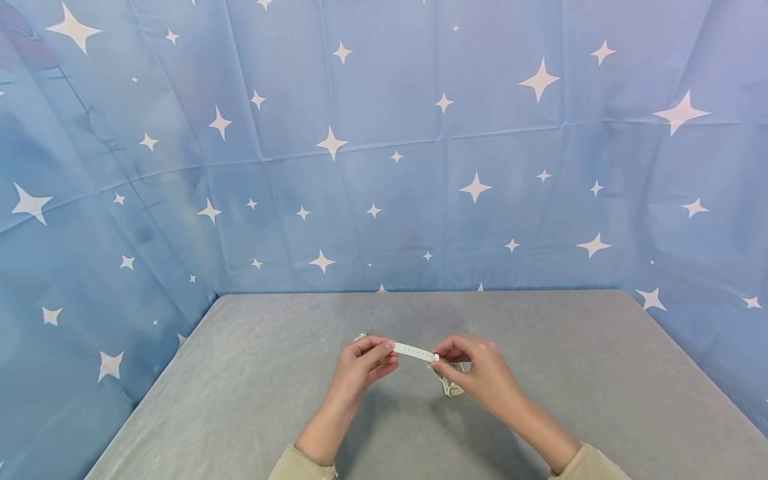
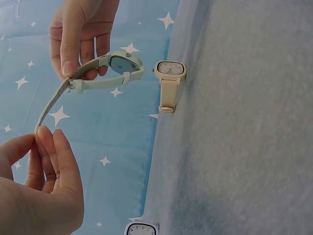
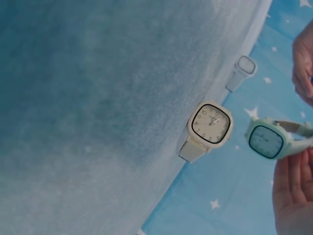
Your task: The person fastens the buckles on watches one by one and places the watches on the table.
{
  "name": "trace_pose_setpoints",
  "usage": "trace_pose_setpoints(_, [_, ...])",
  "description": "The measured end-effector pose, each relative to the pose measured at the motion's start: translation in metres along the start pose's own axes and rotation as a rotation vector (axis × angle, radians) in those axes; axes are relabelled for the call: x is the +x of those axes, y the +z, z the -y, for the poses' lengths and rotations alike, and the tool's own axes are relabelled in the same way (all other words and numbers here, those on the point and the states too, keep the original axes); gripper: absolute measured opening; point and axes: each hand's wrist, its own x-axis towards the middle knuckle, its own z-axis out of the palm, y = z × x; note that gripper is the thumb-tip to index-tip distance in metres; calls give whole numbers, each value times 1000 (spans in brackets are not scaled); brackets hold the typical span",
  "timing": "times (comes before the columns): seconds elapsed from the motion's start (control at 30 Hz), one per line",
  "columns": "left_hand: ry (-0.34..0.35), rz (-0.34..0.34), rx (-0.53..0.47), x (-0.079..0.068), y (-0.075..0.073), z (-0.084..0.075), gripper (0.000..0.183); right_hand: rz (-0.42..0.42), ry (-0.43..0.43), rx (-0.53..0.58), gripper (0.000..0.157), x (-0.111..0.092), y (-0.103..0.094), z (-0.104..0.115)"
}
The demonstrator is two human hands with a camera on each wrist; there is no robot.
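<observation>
A mint-green wristwatch (image 2: 105, 83) with a squarish face is held up between both hands, its strap fastened into a loop at the buckle. My left hand (image 1: 358, 367) pinches the free tip of the strap (image 1: 413, 351). With thumb and fingers, my right hand (image 1: 480, 370) grips the strap near the buckle. In the right wrist view the watch's dial (image 3: 266, 141) shows beside the fingers of the right hand (image 3: 295, 191). The head view hides most of the watch case behind the right hand.
A cream wristwatch (image 3: 211, 122) stands on the grey cloth-covered table (image 1: 270, 400), beyond the hands. Farther to the left is a white wristwatch (image 3: 246, 65), partly hidden by the left hand in the head view. A blue star-patterned curtain (image 1: 390, 187) encloses the table's back and sides.
</observation>
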Motion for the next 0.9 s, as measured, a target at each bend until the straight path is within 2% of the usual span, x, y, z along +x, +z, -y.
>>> trace_pose_setpoints(0.43, [-2, -11, -7, 0, -2, 0, 7, 19, 30, -6, 17, -1, -2, 2])
trace_pose_setpoints(0.9, [-24, 2, 4, 0, -6, 1, 9, 13, 14, -35, 14, 0, 0, 4])
